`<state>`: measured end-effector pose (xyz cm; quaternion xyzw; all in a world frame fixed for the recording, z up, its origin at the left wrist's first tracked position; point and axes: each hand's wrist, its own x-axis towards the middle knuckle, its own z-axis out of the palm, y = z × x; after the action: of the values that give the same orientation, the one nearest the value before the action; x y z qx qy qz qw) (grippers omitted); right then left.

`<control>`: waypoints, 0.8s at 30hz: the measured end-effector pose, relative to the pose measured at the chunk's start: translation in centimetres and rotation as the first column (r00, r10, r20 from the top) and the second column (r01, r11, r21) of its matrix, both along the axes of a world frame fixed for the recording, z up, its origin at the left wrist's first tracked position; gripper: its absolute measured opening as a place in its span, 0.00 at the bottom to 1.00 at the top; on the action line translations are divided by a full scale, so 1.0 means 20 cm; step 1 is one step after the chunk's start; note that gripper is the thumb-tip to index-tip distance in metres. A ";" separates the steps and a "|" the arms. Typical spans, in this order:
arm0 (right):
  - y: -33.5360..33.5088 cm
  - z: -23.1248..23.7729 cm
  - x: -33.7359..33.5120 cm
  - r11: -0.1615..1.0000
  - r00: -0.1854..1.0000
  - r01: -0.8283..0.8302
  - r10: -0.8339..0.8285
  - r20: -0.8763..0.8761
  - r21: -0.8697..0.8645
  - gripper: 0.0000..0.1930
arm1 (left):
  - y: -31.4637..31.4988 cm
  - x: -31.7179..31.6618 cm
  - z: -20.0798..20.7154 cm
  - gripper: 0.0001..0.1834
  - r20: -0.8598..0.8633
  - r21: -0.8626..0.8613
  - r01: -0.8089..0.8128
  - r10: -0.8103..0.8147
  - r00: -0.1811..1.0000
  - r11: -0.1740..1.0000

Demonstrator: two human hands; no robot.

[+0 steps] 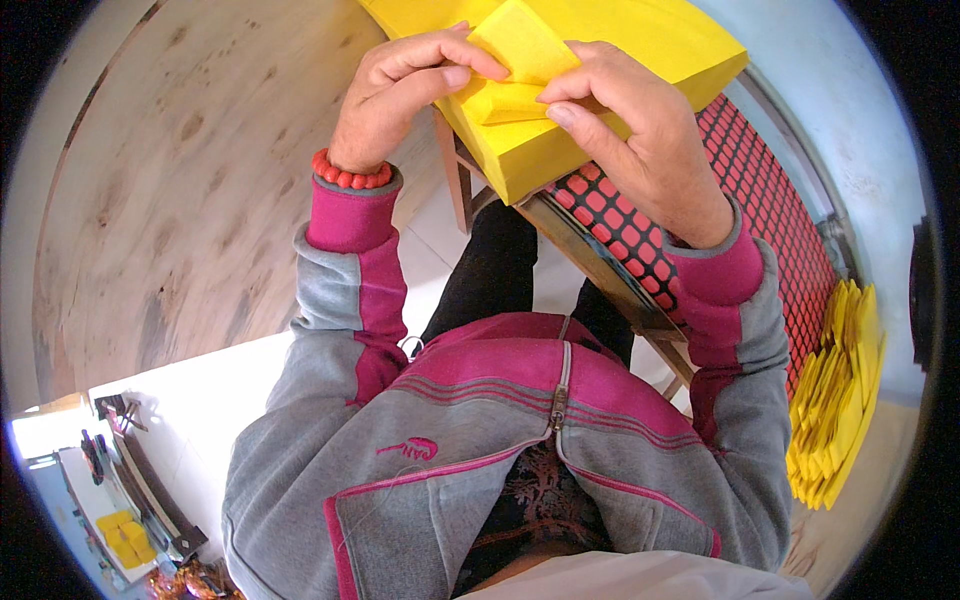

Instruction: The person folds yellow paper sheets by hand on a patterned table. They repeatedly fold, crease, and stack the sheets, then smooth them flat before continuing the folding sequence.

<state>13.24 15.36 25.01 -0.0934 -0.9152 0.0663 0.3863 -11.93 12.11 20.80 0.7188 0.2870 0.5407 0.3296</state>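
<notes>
Near the top of the head view, a folded piece of yellow fabric (522,50) is held between my two hands. My left hand (400,88), with a red bead bracelet (350,172) at the wrist, pinches its left side between thumb and fingers. On its right side, my right hand (640,135) grips the folded edge with thumb and forefinger. Directly below lies a large, block-shaped yellow thing (545,163) with a flat top and straight sides. Whether the folded piece is part of it or separate, I cannot tell.
The yellow block rests on a wooden-framed bench with a red-and-black grid-patterned cover (745,180). A bundle of yellow folded pieces (835,400) stands at the right. A pale wooden board (180,220) fills the left. Yellow pieces (125,540) lie at the lower left.
</notes>
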 end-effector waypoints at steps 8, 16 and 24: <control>-0.02 0.00 0.05 0.992 1.000 0.000 -0.002 -0.018 -0.126 0.06 | 0.03 0.04 -0.02 0.12 0.014 0.048 0.020 -0.021 1.000 0.999; -0.05 -0.02 0.05 0.988 0.996 0.014 -0.027 -0.088 -0.151 0.08 | 0.01 0.03 -0.01 0.05 -0.061 0.146 0.002 0.007 0.998 0.989; -0.06 -0.02 0.05 0.994 0.985 0.041 -0.057 -0.165 -0.099 0.10 | 0.00 0.09 -0.04 0.03 0.215 -0.073 -0.100 0.113 0.970 0.992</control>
<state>14.32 14.18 24.68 -0.1283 -0.8726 0.1079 0.4588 -10.07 12.03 19.91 0.6280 0.3036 0.6243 0.3517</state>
